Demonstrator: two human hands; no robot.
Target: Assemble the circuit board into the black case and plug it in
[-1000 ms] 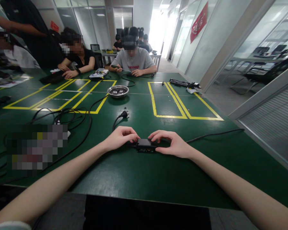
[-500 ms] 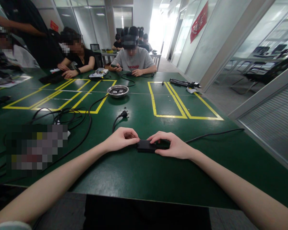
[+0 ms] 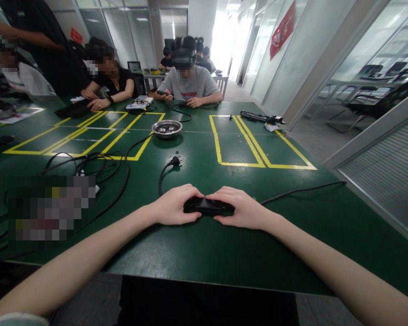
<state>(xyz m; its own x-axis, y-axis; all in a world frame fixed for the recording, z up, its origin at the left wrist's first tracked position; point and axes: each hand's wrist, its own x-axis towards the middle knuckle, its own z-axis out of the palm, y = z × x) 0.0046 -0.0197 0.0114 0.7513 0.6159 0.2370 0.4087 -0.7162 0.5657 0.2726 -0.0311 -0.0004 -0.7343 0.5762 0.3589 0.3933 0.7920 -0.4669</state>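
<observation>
Black, the small box [image 3: 209, 208] is gripped at both ends over the green table [image 3: 224, 258]: my left hand [image 3: 178, 206] and right hand [image 3: 243, 207] each set a thumb along its near edge and fingers along the far one, probably so it can't twist. From my left hand it lies at three o'clock, from my right at nine, touching both. Around eleven o'clock from it a plug [image 3: 174, 161] lies apart, prongs clear of my fingers; farther out that way, a steel bowl [image 3: 167, 136] holds metal pieces [image 3: 164, 130], its rim likely there to stop them rolling.
</observation>
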